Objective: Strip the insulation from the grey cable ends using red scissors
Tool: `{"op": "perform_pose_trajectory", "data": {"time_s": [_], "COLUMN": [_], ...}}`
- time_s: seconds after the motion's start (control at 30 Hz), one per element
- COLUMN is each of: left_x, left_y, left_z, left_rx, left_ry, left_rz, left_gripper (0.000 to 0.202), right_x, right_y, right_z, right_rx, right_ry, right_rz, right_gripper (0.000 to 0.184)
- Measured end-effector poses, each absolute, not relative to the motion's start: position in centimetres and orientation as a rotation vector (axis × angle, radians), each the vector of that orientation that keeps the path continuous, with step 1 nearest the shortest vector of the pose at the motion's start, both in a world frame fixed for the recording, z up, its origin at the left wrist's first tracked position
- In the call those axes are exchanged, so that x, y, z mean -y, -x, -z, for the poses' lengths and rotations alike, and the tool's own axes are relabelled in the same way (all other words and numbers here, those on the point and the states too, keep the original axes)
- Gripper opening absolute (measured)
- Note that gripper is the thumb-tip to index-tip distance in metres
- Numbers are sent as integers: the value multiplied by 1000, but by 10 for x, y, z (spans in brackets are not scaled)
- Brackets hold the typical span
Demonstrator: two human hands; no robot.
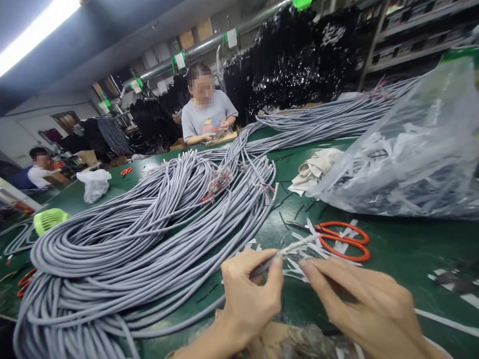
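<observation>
My left hand [249,296] is closed in a pinch on the end of a grey cable [272,261], whose stripped tip points right toward the scissors. My right hand [359,303] lies just right of it, fingers curled near the cable tip; whether it holds anything I cannot make out. A big coiled heap of grey cables [144,238] fills the green table [405,249] to the left. Orange-handled scissors [345,240] lie on the table just beyond my hands, among white strips of scrap.
A clear plastic bag [421,152] of scrap sits at the right. A white cloth [316,167] lies behind the scissors. A person in a grey shirt [207,118] works across the table; another person [41,166] sits far left. A green basket [48,219] and a white bag [94,184] lie at the left.
</observation>
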State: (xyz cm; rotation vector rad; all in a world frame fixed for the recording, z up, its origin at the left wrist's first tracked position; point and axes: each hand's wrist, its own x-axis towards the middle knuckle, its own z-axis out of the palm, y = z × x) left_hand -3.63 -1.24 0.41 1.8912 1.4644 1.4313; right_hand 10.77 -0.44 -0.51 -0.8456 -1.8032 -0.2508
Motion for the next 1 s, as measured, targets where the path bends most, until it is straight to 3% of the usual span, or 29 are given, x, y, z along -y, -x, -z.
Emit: {"op": "perform_pose_trajectory", "data": {"time_s": [0.4,0.67,0.87,1.0], "left_x": [14,16,16,8], "left_y": [34,33,33,34], "left_z": [-2,-2,0,9], "left_rx": [-1436,-1350,-1402,-1532], "left_ry": [-1983,-2335,-2376,-2364], "left_rz": [-1479,-1561,-1495,-1386], "left_gripper": [16,16,18,19], "right_x": [4,6,10,17], "right_y": [-107,-105,-106,-102], "right_z": [8,7,13,9], "right_rx": [1796,1766,1751,1864], "right_ry": [865,946,813,617], "right_rz": [227,-182,156,210], "right_gripper": [14,25,10,18]}}
